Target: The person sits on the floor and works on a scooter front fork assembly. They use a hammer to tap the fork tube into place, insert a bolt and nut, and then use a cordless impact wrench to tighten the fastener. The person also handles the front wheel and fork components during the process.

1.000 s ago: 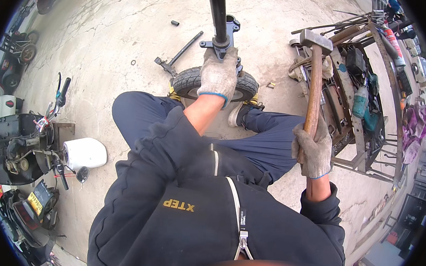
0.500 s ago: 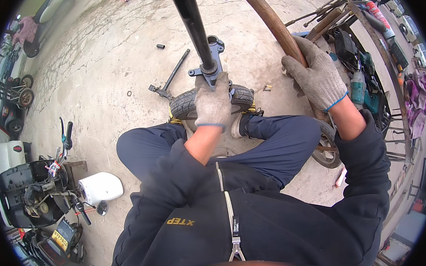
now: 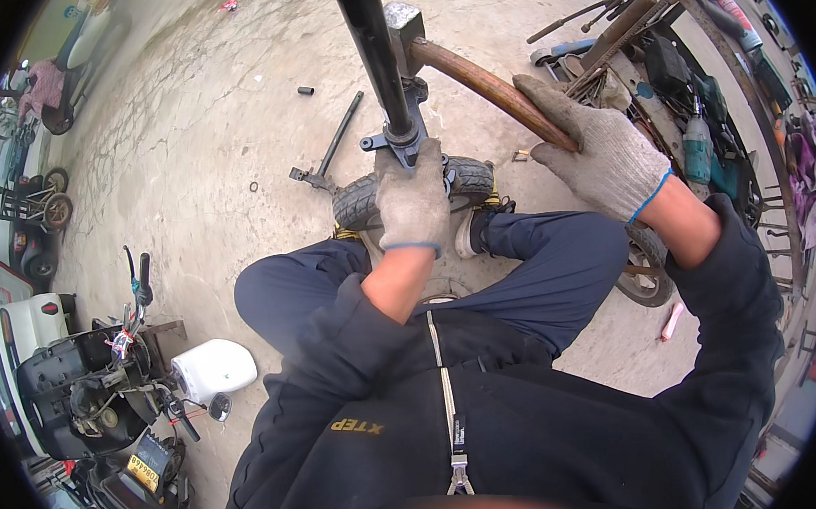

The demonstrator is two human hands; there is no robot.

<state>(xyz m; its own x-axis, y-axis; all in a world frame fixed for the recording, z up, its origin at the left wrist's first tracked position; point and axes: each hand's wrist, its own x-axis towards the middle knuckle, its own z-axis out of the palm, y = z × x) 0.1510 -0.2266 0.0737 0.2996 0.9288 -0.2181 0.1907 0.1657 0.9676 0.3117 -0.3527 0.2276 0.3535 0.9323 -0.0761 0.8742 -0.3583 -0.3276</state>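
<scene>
My left hand (image 3: 412, 198), in a grey knit glove, is closed round the lower end of a blue-grey fork clamp (image 3: 406, 147). A long black tube (image 3: 371, 44) rises from the clamp and runs out of the top of the head view. Below my left hand lies a small black tyre (image 3: 360, 202), partly hidden by that hand. My right hand (image 3: 600, 150), also gloved, grips the wooden handle of a hammer (image 3: 495, 88). Its block-shaped metal head is beside the tube, over the clamp's far end; whether they touch, I cannot tell.
On the concrete left of the clamp lie a black rod with a bracket (image 3: 341, 136) and a short black sleeve (image 3: 306, 90). A rack of tools holds a teal power drill (image 3: 696, 147) at the right. Partly dismantled scooters (image 3: 86, 393) and a white cover (image 3: 215, 372) stand at the left.
The hammer head has come down and left, from the upper middle to beside the tube. My right hand has moved slightly right and down with it. My left hand stays on the fork clamp.
</scene>
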